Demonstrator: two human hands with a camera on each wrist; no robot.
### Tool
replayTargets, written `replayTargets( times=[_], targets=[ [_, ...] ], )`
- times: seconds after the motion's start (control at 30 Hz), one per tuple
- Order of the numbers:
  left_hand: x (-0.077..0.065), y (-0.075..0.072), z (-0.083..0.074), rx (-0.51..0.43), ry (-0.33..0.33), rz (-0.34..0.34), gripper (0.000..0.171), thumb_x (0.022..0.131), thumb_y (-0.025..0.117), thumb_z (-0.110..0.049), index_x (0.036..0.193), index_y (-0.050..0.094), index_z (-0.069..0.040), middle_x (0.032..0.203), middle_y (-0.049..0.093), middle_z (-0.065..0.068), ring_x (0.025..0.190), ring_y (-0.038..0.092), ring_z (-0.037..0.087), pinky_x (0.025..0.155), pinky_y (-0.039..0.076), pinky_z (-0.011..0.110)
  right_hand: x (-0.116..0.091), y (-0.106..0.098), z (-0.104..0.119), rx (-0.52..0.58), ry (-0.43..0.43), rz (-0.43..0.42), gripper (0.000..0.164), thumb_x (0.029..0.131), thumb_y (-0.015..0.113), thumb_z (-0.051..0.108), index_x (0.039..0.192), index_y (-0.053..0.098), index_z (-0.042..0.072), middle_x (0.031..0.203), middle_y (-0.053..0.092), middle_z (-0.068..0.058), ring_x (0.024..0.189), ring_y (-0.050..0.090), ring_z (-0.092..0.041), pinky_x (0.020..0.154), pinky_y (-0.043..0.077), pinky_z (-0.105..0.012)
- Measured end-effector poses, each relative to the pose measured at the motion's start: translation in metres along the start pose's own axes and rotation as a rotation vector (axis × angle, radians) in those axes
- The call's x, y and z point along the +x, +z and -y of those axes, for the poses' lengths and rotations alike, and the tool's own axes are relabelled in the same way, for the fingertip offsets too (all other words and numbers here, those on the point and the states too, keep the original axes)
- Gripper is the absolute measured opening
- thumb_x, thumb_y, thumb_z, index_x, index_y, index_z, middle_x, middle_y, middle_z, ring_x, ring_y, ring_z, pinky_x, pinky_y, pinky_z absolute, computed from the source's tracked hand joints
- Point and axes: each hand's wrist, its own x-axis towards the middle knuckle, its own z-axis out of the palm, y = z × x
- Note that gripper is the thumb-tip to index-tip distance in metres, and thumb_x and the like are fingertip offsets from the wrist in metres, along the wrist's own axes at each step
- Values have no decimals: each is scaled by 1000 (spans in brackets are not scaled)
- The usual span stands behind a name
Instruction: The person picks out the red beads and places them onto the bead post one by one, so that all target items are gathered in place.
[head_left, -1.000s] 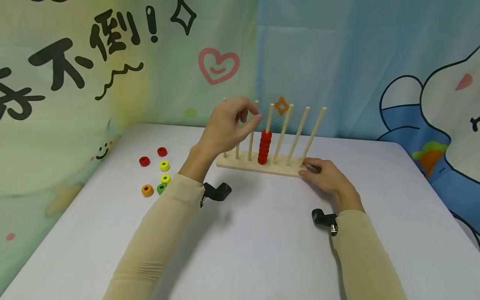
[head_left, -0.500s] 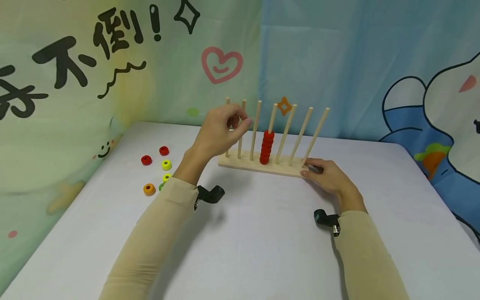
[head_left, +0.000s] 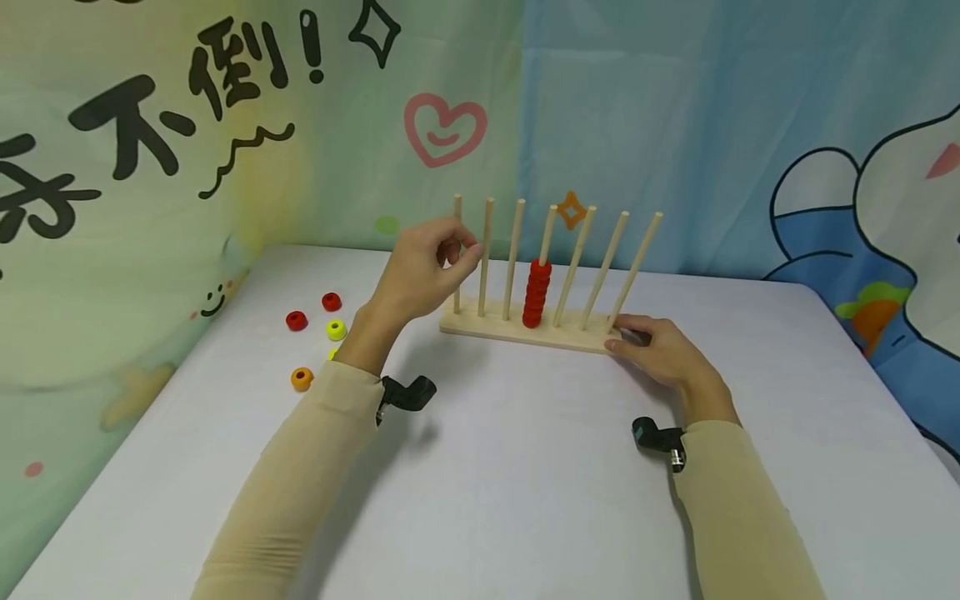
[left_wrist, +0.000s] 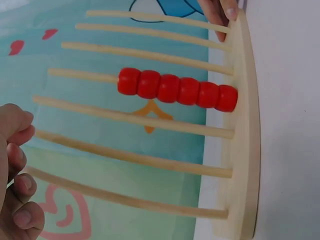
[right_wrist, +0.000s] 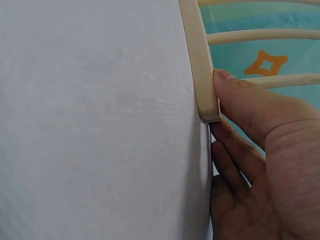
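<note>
A pale wooden peg rack (head_left: 487, 328) stands on the table, with several upright dowels along its base. The dowel in the middle carries a stack of several red beads (head_left: 536, 292); the others are bare. My left hand (head_left: 423, 271) is in the air in front of the leftmost dowels, fingers loosely curled. Its fingertips (left_wrist: 25, 185) show at the edge of the left wrist view, with no bead visible among them. My right hand (head_left: 660, 354) grips the rack's right end, its thumb (right_wrist: 227, 82) on the base and the other fingers at the far side.
Loose beads lie on the white table (head_left: 525, 483) at the left: two red ones, a yellow bead (head_left: 336, 330) and an orange bead (head_left: 302, 379). Another yellow one is partly hidden by the left sleeve (head_left: 292, 467). A printed curtain (head_left: 637, 125) hangs behind the table.
My left hand has moved left and slightly down, from near the red stack to the leftmost dowels. The left sleeve now covers the green bead. My right hand keeps its grip on the rack.
</note>
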Motion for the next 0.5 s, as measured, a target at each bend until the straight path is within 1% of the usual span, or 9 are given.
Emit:
replayTargets(
  times=[0.23, 0.4, 0.5],
  targets=[
    [-8, -5, 8, 25, -27, 4, 8, 93, 67, -18, 87, 65, -13, 71, 51, -3, 62, 43, 14, 59, 37, 29, 1, 0, 0, 4, -37, -2, 65, 94, 66, 42, 144, 49, 4, 152, 38, -22, 142, 29, -44, 113, 23, -57],
    [-15, -9, 14, 41, -60, 14, 8, 93, 67, -17, 86, 65, -13, 71, 51, -3, 63, 44, 14, 59, 37, 29, 0, 0, -1, -12, -25, -10, 64, 94, 66, 41, 144, 49, 4, 152, 39, -22, 141, 29, -44, 113, 23, -58],
    [-19, -11, 18, 47, -67, 16, 8, 93, 67, -18, 86, 64, -13, 72, 51, -3, 63, 44, 14, 59, 37, 29, 0, -1, -1, -17, -18, -10, 65, 94, 66, 42, 144, 49, 4, 152, 38, -23, 141, 29, -45, 113, 23, -59]
  ],
)
